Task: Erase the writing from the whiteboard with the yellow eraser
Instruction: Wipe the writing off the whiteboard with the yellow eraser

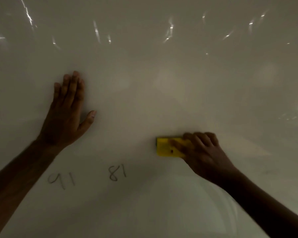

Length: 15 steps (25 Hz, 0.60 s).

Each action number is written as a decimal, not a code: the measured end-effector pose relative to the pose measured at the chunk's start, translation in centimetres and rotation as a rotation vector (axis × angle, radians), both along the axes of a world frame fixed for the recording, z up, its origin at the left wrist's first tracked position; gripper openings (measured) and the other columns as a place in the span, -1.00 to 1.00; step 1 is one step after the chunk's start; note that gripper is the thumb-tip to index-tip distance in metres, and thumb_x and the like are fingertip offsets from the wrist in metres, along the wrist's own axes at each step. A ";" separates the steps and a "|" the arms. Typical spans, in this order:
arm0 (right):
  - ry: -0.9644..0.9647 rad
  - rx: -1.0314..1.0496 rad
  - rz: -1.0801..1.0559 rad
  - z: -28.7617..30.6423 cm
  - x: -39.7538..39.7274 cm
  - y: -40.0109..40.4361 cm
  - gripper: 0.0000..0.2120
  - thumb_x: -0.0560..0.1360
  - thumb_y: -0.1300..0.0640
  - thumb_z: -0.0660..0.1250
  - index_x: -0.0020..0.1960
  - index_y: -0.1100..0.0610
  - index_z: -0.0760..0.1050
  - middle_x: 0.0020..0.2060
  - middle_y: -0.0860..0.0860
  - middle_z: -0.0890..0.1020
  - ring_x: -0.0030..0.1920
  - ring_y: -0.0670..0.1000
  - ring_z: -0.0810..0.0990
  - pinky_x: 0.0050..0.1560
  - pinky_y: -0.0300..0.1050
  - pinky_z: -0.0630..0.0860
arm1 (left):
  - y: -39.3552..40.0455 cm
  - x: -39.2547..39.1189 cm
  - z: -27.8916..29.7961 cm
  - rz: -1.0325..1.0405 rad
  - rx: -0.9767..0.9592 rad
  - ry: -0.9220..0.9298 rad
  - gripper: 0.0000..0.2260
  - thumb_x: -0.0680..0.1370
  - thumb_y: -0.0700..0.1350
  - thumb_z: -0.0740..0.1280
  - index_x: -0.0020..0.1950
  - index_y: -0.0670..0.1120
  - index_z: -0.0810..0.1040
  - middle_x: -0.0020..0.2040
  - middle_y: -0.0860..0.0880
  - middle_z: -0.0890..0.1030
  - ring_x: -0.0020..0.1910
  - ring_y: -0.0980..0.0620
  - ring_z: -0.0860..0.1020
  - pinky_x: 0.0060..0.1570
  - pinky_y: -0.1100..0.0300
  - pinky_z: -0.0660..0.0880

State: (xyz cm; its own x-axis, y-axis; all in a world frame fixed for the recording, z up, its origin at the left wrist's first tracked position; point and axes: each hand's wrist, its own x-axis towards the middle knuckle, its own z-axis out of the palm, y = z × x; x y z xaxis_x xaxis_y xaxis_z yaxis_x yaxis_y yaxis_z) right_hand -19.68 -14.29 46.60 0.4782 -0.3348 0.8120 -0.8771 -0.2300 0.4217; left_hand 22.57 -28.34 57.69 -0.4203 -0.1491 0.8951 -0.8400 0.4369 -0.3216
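Observation:
The whiteboard point(144, 74) fills the whole view, glossy and dimly lit. My right hand point(201, 150) grips the yellow eraser point(165, 146) and presses it flat on the board at centre right. My left hand point(67, 112) lies flat on the board at the left, fingers together and thumb spread. Two groups of grey marker writing sit below the hands: one point(61, 180) close to my left forearm, the other point(117, 172) lower centre, left of and below the eraser. The board around the eraser shows no writing.
Streaks of reflected light dot the upper part of the board point(169, 31). A pale curved reflection shows at the lower right point(205, 212). No board edge or frame is in view.

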 end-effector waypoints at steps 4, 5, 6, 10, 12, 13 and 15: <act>-0.034 0.003 0.035 1.2 8.2 -2.6 -0.45 0.66 -0.02 0.35 0.62 -0.13 0.32 0.33 0.07 0.56 0.18 0.21 0.56 0.17 0.15 0.43 | -0.2 -0.6 -0.2 -0.016 -0.020 0.016 -0.24 0.72 0.16 0.13 0.74 -0.30 0.02 0.75 -0.29 0.01 0.75 -0.17 -0.11 0.72 -0.13 -0.16; 0.030 0.016 0.052 -0.2 9.1 -2.9 -0.44 0.66 0.01 0.36 0.62 -0.13 0.32 0.34 0.06 0.56 0.18 0.20 0.55 0.18 0.15 0.43 | -0.3 -0.2 -0.2 -0.010 -0.026 0.004 -0.25 0.72 0.16 0.13 0.74 -0.30 0.02 0.75 -0.29 0.02 0.75 -0.17 -0.10 0.72 -0.12 -0.15; 0.097 0.035 0.072 -2.0 9.2 -3.0 -0.44 0.66 0.04 0.36 0.62 -0.12 0.31 0.34 0.05 0.56 0.19 0.19 0.54 0.20 0.15 0.42 | -0.3 0.4 -0.2 -0.002 -0.033 0.002 -0.25 0.73 0.16 0.12 0.74 -0.29 0.02 0.75 -0.29 0.03 0.75 -0.17 -0.08 0.72 -0.13 -0.14; 0.231 0.089 0.075 -6.0 4.8 -1.6 -0.41 0.63 0.13 0.40 0.61 -0.08 0.36 0.34 0.07 0.59 0.19 0.20 0.59 0.24 0.19 0.41 | -0.5 3.2 -0.7 0.036 -0.015 0.080 -0.22 0.72 0.18 0.14 0.74 -0.30 -0.01 0.75 -0.30 0.01 0.74 -0.20 -0.09 0.72 -0.16 -0.16; 0.223 0.079 0.052 -4.6 3.6 -1.0 -0.40 0.62 0.11 0.41 0.62 -0.09 0.34 0.33 0.09 0.60 0.19 0.23 0.60 0.23 0.20 0.42 | -0.6 3.6 -1.0 0.042 -0.016 0.082 -0.22 0.72 0.18 0.13 0.74 -0.30 -0.02 0.75 -0.31 0.00 0.74 -0.20 -0.10 0.72 -0.16 -0.18; 0.179 0.056 0.044 -3.1 3.9 -1.0 -0.43 0.64 0.08 0.39 0.62 -0.10 0.34 0.32 0.09 0.61 0.19 0.24 0.60 0.22 0.20 0.43 | -0.7 3.6 -1.1 0.047 -0.022 0.082 -0.22 0.72 0.17 0.13 0.74 -0.31 -0.02 0.75 -0.32 0.00 0.74 -0.22 -0.10 0.72 -0.16 -0.18; 0.055 0.005 0.035 -0.4 6.3 -1.9 -0.49 0.68 0.01 0.33 0.61 -0.13 0.35 0.31 0.08 0.60 0.17 0.24 0.59 0.17 0.16 0.43 | -0.8 3.3 -1.2 0.048 -0.029 0.086 -0.22 0.73 0.18 0.14 0.74 -0.31 -0.02 0.75 -0.32 0.00 0.74 -0.28 -0.06 0.72 -0.16 -0.19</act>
